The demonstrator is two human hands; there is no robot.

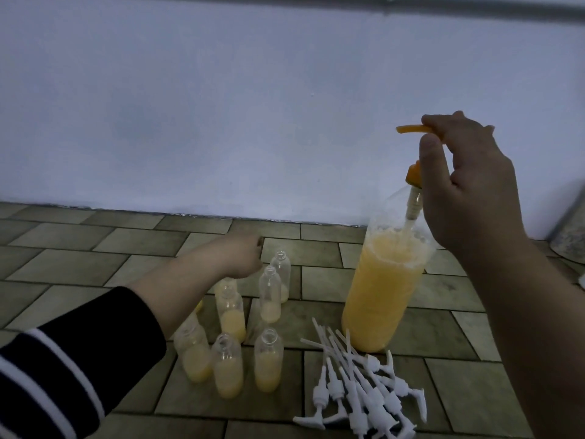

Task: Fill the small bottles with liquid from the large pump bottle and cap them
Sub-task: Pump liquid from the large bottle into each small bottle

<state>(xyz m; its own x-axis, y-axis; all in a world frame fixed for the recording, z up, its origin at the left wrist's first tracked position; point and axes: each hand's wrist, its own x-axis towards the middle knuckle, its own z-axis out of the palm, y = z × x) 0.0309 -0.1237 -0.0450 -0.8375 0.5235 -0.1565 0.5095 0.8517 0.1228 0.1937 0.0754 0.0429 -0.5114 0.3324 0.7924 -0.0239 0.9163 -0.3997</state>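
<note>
The large pump bottle [384, 289], holding yellow-orange liquid, stands on the tiled floor at right. My right hand [465, 185] grips its orange pump head [411, 129], which is raised, with the spout pointing left. Several small clear bottles [232, 312] stand uncapped to the left, each partly filled with yellow liquid. My left hand [239, 256] reaches over the back of this group, fingers curled; whether it holds a bottle is hidden. A pile of white pump caps [361, 388] lies in front of the large bottle.
A pale wall [253, 122] rises right behind the bottles. A grey object [569, 229] stands at the far right edge. The floor [79, 258] is brown-green tile.
</note>
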